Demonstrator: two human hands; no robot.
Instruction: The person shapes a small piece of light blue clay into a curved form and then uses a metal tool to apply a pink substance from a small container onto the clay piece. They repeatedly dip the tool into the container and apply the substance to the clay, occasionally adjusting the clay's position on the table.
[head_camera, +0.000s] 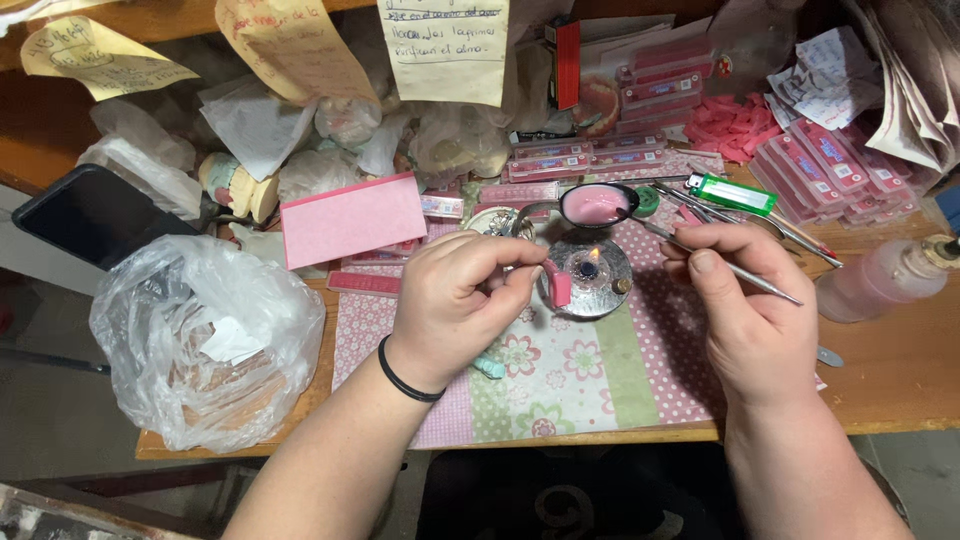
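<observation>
A small pink wax piece (559, 284), flat and roughly rectangular, sits pinched at the fingertips of the left hand (455, 300), just beside the little flame of a round glass burner (590, 272) on the patterned mat (590, 375). The left fingers are curled in tightly around it, and a black band circles that wrist. The right hand (748, 305) grips a thin metal instrument (745, 270) between thumb and fingers, its tip pointing toward the flame. Just behind the burner, a spoon (595, 205) holds smooth pink melted wax. A green lighter (735, 194) lies near the spoon, a pink card (352, 220) leans to the left, and a crumpled clear plastic bag (205, 335) rests at the table's left edge.
</observation>
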